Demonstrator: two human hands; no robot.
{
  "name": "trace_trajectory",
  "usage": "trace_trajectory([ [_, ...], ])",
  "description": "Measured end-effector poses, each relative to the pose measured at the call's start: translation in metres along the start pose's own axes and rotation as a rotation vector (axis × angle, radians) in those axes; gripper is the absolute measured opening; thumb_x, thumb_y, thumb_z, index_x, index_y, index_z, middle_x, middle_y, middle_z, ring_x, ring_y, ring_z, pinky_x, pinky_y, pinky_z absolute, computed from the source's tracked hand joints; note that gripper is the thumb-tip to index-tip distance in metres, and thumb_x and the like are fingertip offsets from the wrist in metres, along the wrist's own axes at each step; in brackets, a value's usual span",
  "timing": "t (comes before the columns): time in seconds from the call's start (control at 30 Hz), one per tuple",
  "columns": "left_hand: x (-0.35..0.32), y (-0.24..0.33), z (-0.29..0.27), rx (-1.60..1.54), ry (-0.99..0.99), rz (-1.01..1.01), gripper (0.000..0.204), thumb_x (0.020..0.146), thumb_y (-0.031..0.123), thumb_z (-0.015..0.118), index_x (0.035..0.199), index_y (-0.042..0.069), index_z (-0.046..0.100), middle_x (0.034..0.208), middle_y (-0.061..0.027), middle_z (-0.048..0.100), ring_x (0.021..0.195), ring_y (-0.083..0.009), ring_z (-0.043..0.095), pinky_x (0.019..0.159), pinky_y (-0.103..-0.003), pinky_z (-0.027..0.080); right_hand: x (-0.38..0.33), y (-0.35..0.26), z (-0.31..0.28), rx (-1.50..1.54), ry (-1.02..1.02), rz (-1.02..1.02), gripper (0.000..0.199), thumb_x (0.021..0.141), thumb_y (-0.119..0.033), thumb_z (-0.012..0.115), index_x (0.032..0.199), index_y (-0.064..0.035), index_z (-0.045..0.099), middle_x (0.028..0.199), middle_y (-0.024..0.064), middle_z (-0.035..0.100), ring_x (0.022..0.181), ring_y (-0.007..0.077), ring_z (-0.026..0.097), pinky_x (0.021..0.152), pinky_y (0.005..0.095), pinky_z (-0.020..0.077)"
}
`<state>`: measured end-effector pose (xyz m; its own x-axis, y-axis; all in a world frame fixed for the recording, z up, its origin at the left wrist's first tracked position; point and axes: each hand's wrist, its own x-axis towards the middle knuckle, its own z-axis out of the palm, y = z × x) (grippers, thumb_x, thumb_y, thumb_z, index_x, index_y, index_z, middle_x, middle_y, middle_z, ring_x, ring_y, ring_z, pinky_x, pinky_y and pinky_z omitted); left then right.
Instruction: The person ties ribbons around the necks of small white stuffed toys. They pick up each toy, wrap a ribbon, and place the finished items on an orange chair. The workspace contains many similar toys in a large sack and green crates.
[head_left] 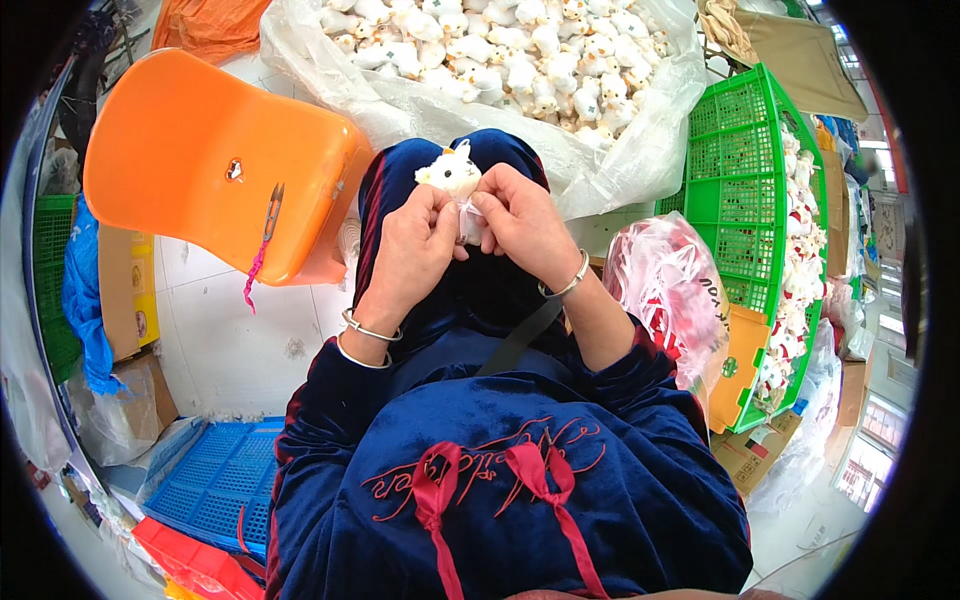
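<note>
Both hands met over the lap. The left hand [415,245] pinched a small white plush toy [452,172] with narrowed fingers. The right hand [522,225] closed its fingertips on the toy's underside.

Toy [450,172] between hands over lap; chair [200,160] left; crate [745,200] right; toy bag [500,60] ahead.

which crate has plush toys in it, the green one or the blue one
The green crate at the right, tipped on its side, holds white plush toys. The blue crate at lower left shows none.
</note>
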<state>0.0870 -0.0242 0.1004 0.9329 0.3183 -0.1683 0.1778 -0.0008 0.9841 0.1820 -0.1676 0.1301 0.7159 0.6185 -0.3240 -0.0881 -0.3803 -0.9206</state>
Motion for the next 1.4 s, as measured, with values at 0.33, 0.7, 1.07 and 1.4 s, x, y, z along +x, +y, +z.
trace_trajectory([
  [0.33, 0.0, -0.012, -0.005, -0.292, -0.074, -0.126, 0.017, 0.107, 0.016, 0.048, 0.099, 0.001, 0.052, 0.079, -0.0073, 0.065, 0.063, -0.0144, 0.07, 0.055, -0.022, 0.053, 0.011, 0.022, -0.008, -0.119, -0.02, -0.163, 0.012, 0.101, -0.011, 0.06, 0.094, -0.0019, 0.06, 0.072, -0.0017, 0.058, 0.06, 0.0041, 0.051, 0.053, 0.0212, 0.0424],
  [0.7, 0.003, -0.011, -0.003, -0.24, -0.063, -0.13, 0.02, 0.107, 0.019, 0.051, 0.096, 0.003, 0.055, 0.078, -0.0066, 0.067, 0.058, -0.0128, 0.068, 0.052, -0.02, 0.052, 0.018, 0.017, -0.036, 0.286, -0.193, 0.174, 0.029, 0.105, -0.024, 0.051, 0.098, -0.0002, 0.065, 0.074, 0.0093, 0.069, 0.044, 0.0047, 0.043, 0.041, 0.0204, 0.0323],
  [1.07, 0.007, -0.008, -0.003, -0.264, -0.02, -0.167, 0.03, 0.105, 0.026, 0.058, 0.09, 0.001, 0.063, 0.073, -0.0051, 0.068, 0.055, -0.0081, 0.064, 0.05, -0.018, 0.049, 0.008, 0.023, -0.034, 0.124, -0.211, 0.009, 0.016, 0.098, -0.016, 0.066, 0.097, -0.0001, 0.068, 0.079, 0.0005, 0.066, 0.069, 0.0045, 0.056, 0.061, 0.0218, 0.0461],
  [1.4, 0.009, -0.006, 0.001, -0.181, -0.009, -0.132, 0.023, 0.104, 0.021, 0.06, 0.092, 0.001, 0.062, 0.072, -0.0046, 0.067, 0.055, -0.0079, 0.064, 0.049, -0.019, 0.05, 0.004, 0.026, -0.024, -0.351, 0.141, -0.608, 0.01, 0.08, 0.0, 0.073, 0.087, -0.0035, 0.067, 0.08, 0.0076, 0.063, 0.07, 0.0213, 0.062, 0.064, 0.032, 0.0497],
])
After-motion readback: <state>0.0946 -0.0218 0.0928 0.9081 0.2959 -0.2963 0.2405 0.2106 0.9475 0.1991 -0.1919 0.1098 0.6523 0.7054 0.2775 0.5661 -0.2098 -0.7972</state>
